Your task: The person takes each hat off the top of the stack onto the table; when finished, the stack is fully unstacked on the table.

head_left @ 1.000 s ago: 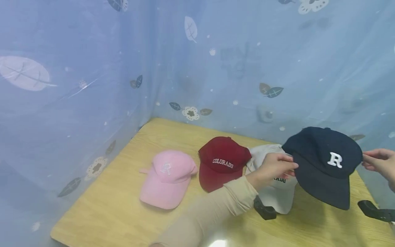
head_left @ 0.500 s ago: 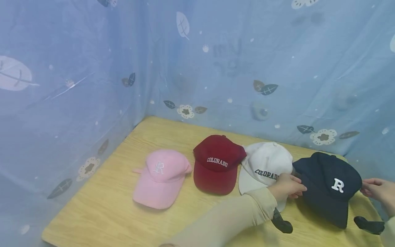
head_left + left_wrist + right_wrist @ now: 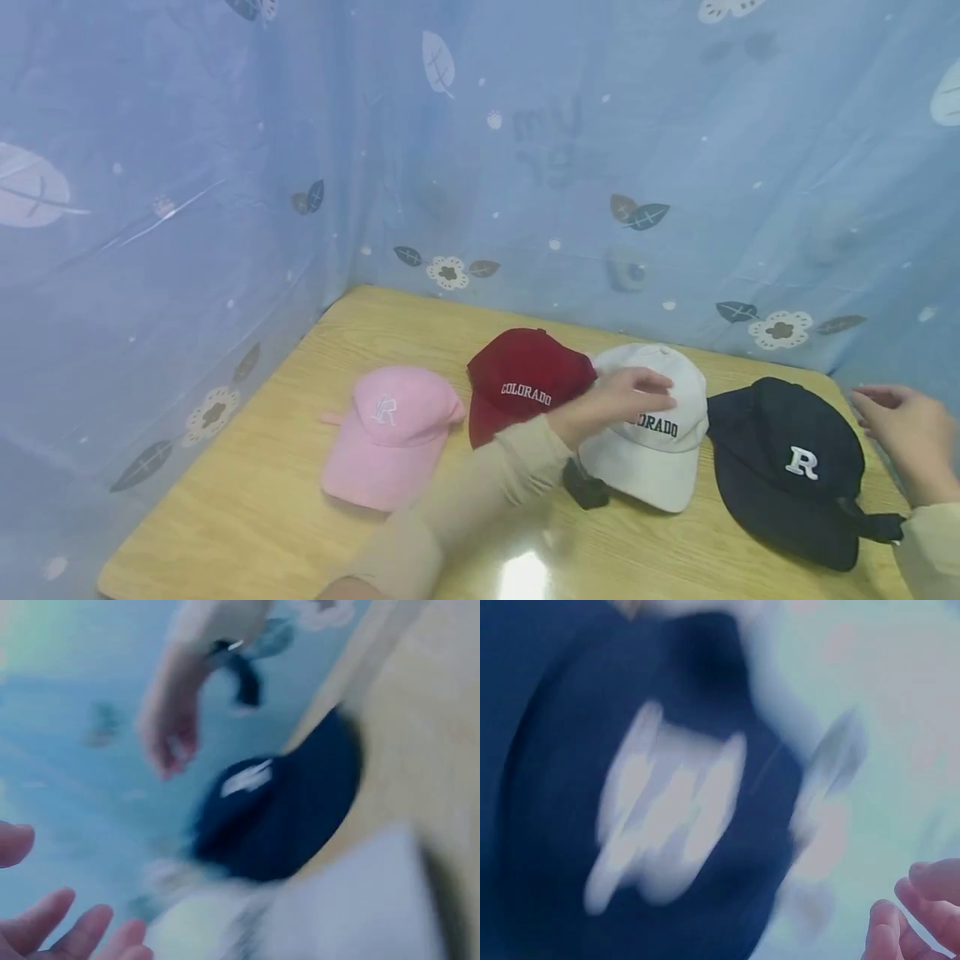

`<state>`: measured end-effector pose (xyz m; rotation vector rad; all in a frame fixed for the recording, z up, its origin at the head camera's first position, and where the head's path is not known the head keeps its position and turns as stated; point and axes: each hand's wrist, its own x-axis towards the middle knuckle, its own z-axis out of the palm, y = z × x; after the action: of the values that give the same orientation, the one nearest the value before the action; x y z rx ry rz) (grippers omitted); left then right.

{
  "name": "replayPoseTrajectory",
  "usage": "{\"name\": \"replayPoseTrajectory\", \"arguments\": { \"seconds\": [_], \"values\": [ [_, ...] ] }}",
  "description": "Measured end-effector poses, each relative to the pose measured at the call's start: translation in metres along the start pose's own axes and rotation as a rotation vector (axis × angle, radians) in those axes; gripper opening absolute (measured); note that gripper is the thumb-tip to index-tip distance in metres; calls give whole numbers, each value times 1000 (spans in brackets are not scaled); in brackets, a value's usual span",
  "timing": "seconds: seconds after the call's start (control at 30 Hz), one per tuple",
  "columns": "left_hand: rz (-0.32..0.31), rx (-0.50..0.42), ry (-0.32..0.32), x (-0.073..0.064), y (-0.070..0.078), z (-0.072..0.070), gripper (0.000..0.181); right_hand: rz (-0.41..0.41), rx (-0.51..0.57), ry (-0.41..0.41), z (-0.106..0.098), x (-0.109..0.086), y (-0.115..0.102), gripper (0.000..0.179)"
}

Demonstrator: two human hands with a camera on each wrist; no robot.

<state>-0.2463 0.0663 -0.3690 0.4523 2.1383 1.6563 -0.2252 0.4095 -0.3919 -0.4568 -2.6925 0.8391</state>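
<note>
A black baseball cap [image 3: 787, 467] with a white letter R lies on the table at the right, its brim toward me. Just past its right side hovers my right hand [image 3: 915, 433], fingers loosely bent around nothing. My left hand [image 3: 618, 400] is over the white cap [image 3: 652, 467] with COLORADO lettering, thumb and fingers apart, hiding part of the crown. In the left wrist view the black cap [image 3: 277, 802] is blurred beyond my fingers [image 3: 90, 930]. The right wrist view is filled by the black cap [image 3: 705, 690], with my fingers [image 3: 930, 900] off it.
Left of the white cap sit a dark red cap [image 3: 525, 375] and a pink cap [image 3: 397, 433], in one row on the wooden table [image 3: 247, 500]. A blue patterned curtain [image 3: 525, 167] rises along the table's back and left sides.
The black cap was lowered from the air onto the table at the right. Both hands have let go of it; the left moved leftward over the white cap, the right drew slightly away.
</note>
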Motion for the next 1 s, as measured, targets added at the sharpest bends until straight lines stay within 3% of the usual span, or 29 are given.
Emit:
{"name": "replayPoseTrajectory", "arguments": {
  "seconds": [0.07,0.17,0.3,0.4,0.5,0.57,0.63,0.7,0.83,1.0],
  "values": [
    [117,33,50,-25,-2,-54,35,-95,26,10,1,-15,-56,43],
    [179,80,181,-74,-11,-129,39,-265,112,-22,22,-28,-113,41],
    [92,210,397,-145,-42,-207,44,-445,262,-163,75,-53,-184,33],
    [-23,338,532,-194,-76,-245,48,-547,329,-274,127,-77,-229,29],
    [-168,417,597,-234,-111,-257,51,-617,308,-386,174,-104,-264,33],
    [-270,441,603,-254,-131,-254,53,-650,271,-446,199,-118,-281,38],
    [-332,442,597,-266,-146,-247,52,-642,245,-509,216,-128,-293,44],
    [-360,414,611,-271,-155,-240,52,-603,244,-555,229,-132,-301,49],
    [-324,273,643,-270,-162,-235,50,-494,332,-644,248,-131,-309,51],
    [-304,167,612,-263,-163,-237,42,-503,465,-659,266,-136,-318,27]
  ]
}}
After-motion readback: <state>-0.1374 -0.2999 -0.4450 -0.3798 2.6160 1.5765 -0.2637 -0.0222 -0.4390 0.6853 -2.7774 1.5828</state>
